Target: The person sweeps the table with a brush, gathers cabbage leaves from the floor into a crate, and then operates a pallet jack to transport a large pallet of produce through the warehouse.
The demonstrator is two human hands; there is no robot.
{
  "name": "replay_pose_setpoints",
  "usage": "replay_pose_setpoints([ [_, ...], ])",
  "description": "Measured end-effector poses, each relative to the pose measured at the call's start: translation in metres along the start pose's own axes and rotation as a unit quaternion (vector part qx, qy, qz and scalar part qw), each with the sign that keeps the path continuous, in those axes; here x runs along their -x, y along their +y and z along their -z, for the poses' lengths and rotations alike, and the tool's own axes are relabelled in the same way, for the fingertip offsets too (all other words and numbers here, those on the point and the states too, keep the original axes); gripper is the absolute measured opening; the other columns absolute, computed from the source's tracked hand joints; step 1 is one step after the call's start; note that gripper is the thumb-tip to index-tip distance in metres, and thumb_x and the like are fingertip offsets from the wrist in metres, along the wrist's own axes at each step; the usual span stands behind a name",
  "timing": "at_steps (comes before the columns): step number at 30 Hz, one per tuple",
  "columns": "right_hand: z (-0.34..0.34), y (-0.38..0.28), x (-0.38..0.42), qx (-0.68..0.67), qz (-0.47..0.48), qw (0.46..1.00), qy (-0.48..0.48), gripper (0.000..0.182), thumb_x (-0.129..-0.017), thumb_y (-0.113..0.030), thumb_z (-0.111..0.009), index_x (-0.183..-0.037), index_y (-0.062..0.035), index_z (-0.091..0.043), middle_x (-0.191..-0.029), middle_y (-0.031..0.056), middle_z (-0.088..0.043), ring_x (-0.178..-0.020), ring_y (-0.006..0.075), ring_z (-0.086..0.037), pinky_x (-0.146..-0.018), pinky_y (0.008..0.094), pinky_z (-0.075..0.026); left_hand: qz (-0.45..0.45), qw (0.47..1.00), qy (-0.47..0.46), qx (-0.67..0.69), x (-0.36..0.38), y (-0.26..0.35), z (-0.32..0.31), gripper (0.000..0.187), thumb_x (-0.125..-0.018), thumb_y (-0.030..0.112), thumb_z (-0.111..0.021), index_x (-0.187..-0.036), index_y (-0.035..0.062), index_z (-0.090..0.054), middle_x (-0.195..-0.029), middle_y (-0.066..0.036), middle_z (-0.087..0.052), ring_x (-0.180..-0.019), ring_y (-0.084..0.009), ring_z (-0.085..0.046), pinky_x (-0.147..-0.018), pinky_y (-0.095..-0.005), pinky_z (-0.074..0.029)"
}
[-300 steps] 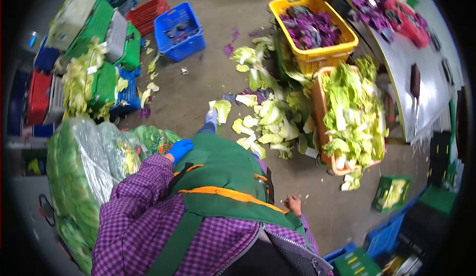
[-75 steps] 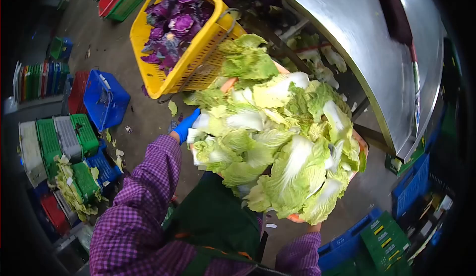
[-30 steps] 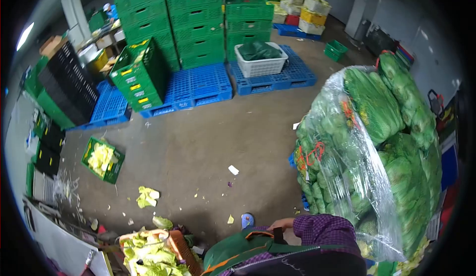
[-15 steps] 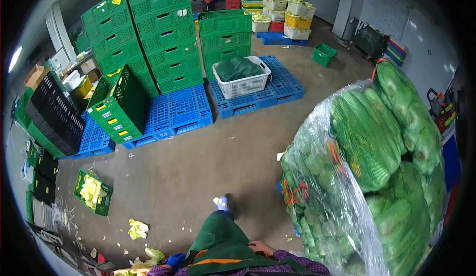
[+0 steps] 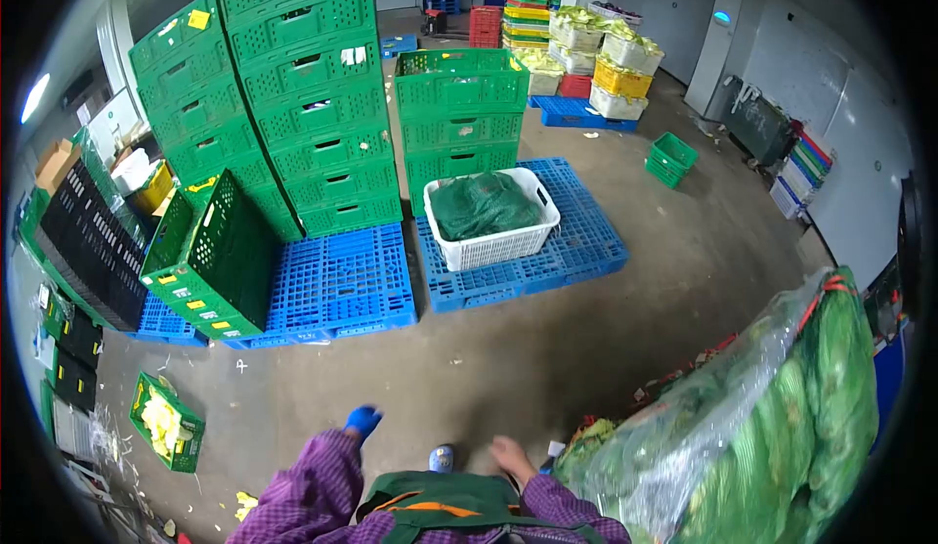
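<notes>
My left hand (image 5: 363, 422), in a blue glove, hangs over the floor at the front with nothing in it, its fingers apart. My bare right hand (image 5: 511, 458) is beside the green apron (image 5: 440, 497), fingers loosely stretched and holding nothing. It is nearest to the big plastic-wrapped pile of green net sacks (image 5: 762, 446) of leafy vegetables on the right. Ahead, a white basket (image 5: 498, 241) with a dark green net bundle (image 5: 484, 205) in it stands on a blue pallet (image 5: 586, 236).
Tall stacks of green crates (image 5: 308, 85) stand on another blue pallet (image 5: 342, 285) at the left. A crate with yellow leaves (image 5: 166, 427) lies at the lower left, with loose leaves near it. Farther back are a small green crate (image 5: 670, 160) and vegetable-filled crates (image 5: 620, 75).
I have moved forward, so the white basket and pallets look nearer and the sack pile has slid lower right. My left hand has swung forward and up; my right hand has come away from the apron.
</notes>
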State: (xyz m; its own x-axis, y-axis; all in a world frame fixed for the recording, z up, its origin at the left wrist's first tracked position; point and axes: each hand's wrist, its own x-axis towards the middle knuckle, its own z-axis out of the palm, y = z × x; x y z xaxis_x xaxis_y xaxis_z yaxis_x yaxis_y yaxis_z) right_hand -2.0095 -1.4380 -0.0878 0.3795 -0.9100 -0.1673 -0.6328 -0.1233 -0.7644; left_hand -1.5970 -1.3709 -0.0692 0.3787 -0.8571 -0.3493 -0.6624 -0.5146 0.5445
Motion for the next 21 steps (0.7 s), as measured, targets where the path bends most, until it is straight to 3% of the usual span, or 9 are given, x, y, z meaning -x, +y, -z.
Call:
replay_pose_setpoints([
  [3, 0.063, -0.076, -0.111, -0.262, -0.141, 0.954, -0.039, 0.036, -0.088, -0.017, -0.059, -0.120, -0.0003, -0.055, -0.090, 0.0087, -0.066, -0.074, 0.0134, -0.062, -0.065, 0.0265, -0.050, -0.079, 0.979, 0.035, 0.185, -0.133, 0.144, 0.009, 0.051, -0.080, 0.036, -0.064, -0.115, -0.0009, -0.059, -0.109, -0.022, -0.063, -0.104, -0.0312, -0.061, -0.090, -0.0371, -0.047],
  [7, 0.075, -0.042, -0.190, -0.225, -0.033, 0.971, -0.073, 0.036, -0.087, -0.021, -0.061, -0.115, 0.0011, -0.057, -0.087, 0.0097, -0.067, -0.073, 0.0152, -0.063, -0.066, 0.0279, -0.050, -0.135, 0.947, -0.024, 0.289, -0.214, 0.298, 0.014, 0.047, -0.083, 0.028, -0.065, -0.119, -0.0012, -0.056, -0.116, -0.017, -0.061, -0.107, -0.0250, -0.059, -0.093, -0.0333, -0.045],
  [9, 0.089, -0.006, -0.208, -0.148, -0.012, 0.980, -0.131, 0.037, -0.088, -0.022, -0.061, -0.115, 0.0017, -0.057, -0.086, 0.0108, -0.067, -0.073, 0.0167, -0.063, -0.066, 0.0294, -0.050, -0.221, 0.961, -0.084, 0.140, -0.231, 0.338, 0.012, 0.046, -0.084, 0.032, -0.065, -0.118, 0.0026, -0.058, -0.114, -0.016, -0.063, -0.103, -0.0243, -0.061, -0.090, -0.0339, -0.047],
  [12, 0.161, 0.026, -0.250, -0.022, 0.085, 0.971, -0.224, 0.039, -0.088, -0.028, -0.060, -0.114, 0.0019, -0.058, -0.089, 0.0133, -0.068, -0.072, 0.0204, -0.063, -0.068, 0.0337, -0.050, -0.294, 0.951, -0.088, -0.024, -0.273, 0.279, -0.039, 0.044, -0.083, 0.045, -0.057, -0.104, 0.0063, -0.063, -0.098, -0.019, -0.064, -0.088, -0.0362, -0.062, -0.080, -0.0424, -0.049],
  [14, 0.213, 0.058, -0.271, -0.103, -0.051, 0.965, -0.236, 0.031, -0.082, -0.023, -0.061, -0.101, -0.0003, -0.065, -0.086, 0.0131, -0.069, -0.078, 0.0211, -0.065, -0.068, 0.0320, -0.050, -0.233, 0.949, -0.167, -0.130, -0.290, 0.197, -0.077, 0.048, -0.081, 0.053, -0.055, -0.076, 0.0059, -0.062, -0.081, -0.020, -0.062, -0.080, -0.0388, -0.060, -0.071, -0.0473, -0.046],
  [16, 0.260, 0.099, -0.301, -0.376, -0.177, 0.901, -0.128, 0.028, -0.082, -0.022, -0.062, -0.098, 0.0007, -0.066, -0.081, 0.0117, -0.068, -0.072, 0.0172, -0.063, -0.064, 0.0310, -0.050, -0.105, 0.955, -0.244, -0.135, -0.263, 0.168, -0.064, 0.056, -0.080, 0.061, -0.050, -0.080, 0.0081, -0.066, -0.085, -0.020, -0.064, -0.081, -0.0374, -0.060, -0.075, -0.0464, -0.046],
  [18, 0.308, 0.164, -0.336, -0.189, -0.110, 0.973, -0.069, 0.027, -0.089, -0.023, -0.058, -0.095, 0.0013, -0.068, -0.066, 0.0090, -0.063, -0.063, 0.0156, -0.061, -0.058, 0.0273, -0.048, 0.013, 0.938, -0.291, -0.186, -0.232, 0.190, -0.035, 0.060, -0.081, 0.063, -0.049, -0.085, 0.0059, -0.069, -0.081, -0.015, -0.066, -0.079, -0.0323, -0.063, -0.076, -0.0417, -0.047],
  [19, 0.330, 0.174, -0.345, -0.188, -0.178, 0.965, -0.033, 0.029, -0.088, -0.024, -0.059, -0.092, 0.0027, -0.067, -0.066, 0.0091, -0.063, -0.061, 0.0154, -0.060, -0.056, 0.0274, -0.047, 0.151, 0.911, -0.335, -0.186, -0.229, 0.204, -0.030, 0.060, -0.080, 0.061, -0.052, -0.090, 0.0048, -0.069, -0.090, -0.015, -0.067, -0.079, -0.0308, -0.064, -0.077, -0.0395, -0.048],
  [21, 0.388, 0.172, -0.366, -0.183, -0.247, 0.951, 0.009, 0.031, -0.088, -0.025, -0.060, -0.089, 0.0042, -0.067, -0.066, 0.0091, -0.063, -0.060, 0.0153, -0.060, -0.055, 0.0274, -0.047, 0.219, 0.912, -0.339, -0.071, -0.234, 0.222, -0.029, 0.055, -0.082, 0.057, -0.055, -0.102, 0.0068, -0.067, -0.101, -0.013, -0.066, -0.080, -0.0261, -0.066, -0.074, -0.0431, -0.050],
])
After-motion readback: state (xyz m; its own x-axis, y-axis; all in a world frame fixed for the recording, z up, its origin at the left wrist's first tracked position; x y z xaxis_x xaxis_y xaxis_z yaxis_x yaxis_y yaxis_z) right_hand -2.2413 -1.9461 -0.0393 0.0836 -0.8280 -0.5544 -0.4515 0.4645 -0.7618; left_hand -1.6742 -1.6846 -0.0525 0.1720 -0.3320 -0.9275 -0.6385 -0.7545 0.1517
